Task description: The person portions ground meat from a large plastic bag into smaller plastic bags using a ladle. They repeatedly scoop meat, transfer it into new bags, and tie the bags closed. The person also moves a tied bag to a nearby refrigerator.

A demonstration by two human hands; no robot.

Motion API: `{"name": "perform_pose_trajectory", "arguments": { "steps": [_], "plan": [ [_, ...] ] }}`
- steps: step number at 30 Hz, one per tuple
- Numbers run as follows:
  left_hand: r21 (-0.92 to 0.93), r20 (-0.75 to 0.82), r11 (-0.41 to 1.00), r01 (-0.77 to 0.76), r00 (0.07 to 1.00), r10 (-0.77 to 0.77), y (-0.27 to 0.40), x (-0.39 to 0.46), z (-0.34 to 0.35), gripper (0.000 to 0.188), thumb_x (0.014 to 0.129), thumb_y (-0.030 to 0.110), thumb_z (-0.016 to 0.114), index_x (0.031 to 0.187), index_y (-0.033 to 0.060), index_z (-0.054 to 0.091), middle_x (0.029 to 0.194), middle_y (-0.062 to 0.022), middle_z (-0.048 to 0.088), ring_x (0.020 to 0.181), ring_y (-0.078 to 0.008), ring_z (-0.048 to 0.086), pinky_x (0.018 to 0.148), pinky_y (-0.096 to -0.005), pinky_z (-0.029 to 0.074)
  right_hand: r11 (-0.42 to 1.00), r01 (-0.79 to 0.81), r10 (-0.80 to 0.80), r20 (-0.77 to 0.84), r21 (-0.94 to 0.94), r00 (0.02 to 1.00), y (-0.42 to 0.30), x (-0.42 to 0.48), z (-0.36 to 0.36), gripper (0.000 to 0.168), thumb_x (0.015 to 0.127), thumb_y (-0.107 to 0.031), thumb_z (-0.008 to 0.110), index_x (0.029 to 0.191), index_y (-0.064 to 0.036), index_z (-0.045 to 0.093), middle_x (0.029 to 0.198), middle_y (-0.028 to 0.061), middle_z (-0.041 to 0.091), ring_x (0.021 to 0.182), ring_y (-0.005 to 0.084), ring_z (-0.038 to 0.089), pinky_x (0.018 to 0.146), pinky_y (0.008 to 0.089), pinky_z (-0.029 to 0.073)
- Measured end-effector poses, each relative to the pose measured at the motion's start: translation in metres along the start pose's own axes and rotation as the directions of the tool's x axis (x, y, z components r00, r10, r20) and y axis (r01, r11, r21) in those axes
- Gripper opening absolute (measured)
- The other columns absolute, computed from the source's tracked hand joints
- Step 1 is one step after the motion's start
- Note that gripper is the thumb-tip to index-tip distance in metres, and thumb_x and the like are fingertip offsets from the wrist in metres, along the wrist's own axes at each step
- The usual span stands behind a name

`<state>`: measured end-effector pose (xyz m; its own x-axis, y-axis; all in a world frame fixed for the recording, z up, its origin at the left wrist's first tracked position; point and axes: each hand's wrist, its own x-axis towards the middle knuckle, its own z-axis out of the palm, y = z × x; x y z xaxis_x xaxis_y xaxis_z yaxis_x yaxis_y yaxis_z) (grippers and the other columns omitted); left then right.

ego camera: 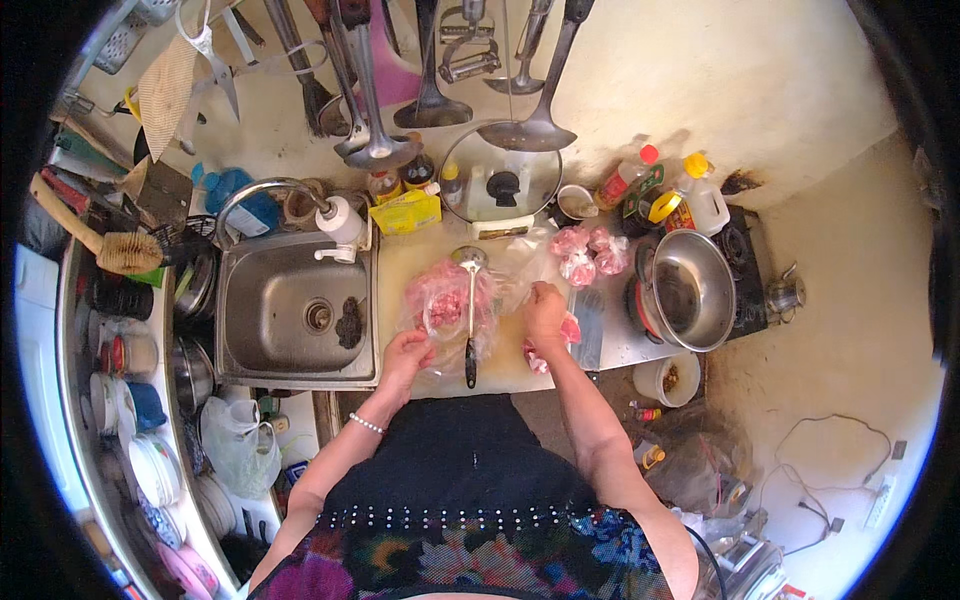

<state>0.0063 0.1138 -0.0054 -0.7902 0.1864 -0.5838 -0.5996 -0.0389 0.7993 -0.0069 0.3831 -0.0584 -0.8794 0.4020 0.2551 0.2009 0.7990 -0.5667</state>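
A clear plastic bag of raw pinkish meat (pixel 442 309) lies spread on the counter before me. Across it rests a metal ladle (pixel 472 300), its black handle pointing toward me. My left hand (pixel 409 358) is at the bag's near left edge, fingers curled; whether it grips the plastic is unclear. To the ladle's right, my right hand (pixel 545 311) has its fingers closed at the edge of thin clear plastic (pixel 525 268). More pink meat in plastic (pixel 537 358) sits under my right wrist. Several small tied bags of meat (pixel 579 259) are grouped beyond that hand.
A steel sink (pixel 270 300) with a curved faucet is at left. On the right, a steel basin (pixel 691 292) stands by the stove (pixel 742 262). Behind are a glass lid (pixel 480 176), bottles and a yellow pouch (pixel 406 211). Ladles and skimmers (pixel 529 135) hang low overhead.
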Motion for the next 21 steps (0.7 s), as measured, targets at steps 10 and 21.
{"name": "perform_pose_trajectory", "arguments": {
  "steps": [10,21],
  "plan": [
    [-0.092,0.287,0.996,-0.018,0.957,0.044,0.043,-0.009,0.03,0.024,0.084,0.025,0.059,0.094,0.0039,0.053,0.08,-0.006,0.059,0.071,-0.013,0.056,0.065,-0.0247,0.046,0.233,-0.219,0.422,0.104,0.948,0.9,-0.038,-0.01,-0.083,0.011,0.084,-0.002,0.05,0.087,-0.003,0.061,0.074,-0.0006,0.059,0.061,0.005,0.049,0.054,0.0195,0.04],
    [-0.511,0.64,0.745,0.428,0.768,-0.003,0.05,-0.004,0.125,0.042,0.082,0.016,0.058,0.118,0.0008,0.044,0.112,-0.0108,0.055,0.102,-0.022,0.054,0.088,-0.0364,0.044,-0.328,-0.343,0.153,0.408,0.88,0.9,-0.088,-0.125,-0.124,0.019,0.076,-0.002,0.063,0.094,-0.004,0.06,0.089,0.006,0.063,0.082,0.0178,0.061,0.078,0.0336,0.048]
  ]
}}
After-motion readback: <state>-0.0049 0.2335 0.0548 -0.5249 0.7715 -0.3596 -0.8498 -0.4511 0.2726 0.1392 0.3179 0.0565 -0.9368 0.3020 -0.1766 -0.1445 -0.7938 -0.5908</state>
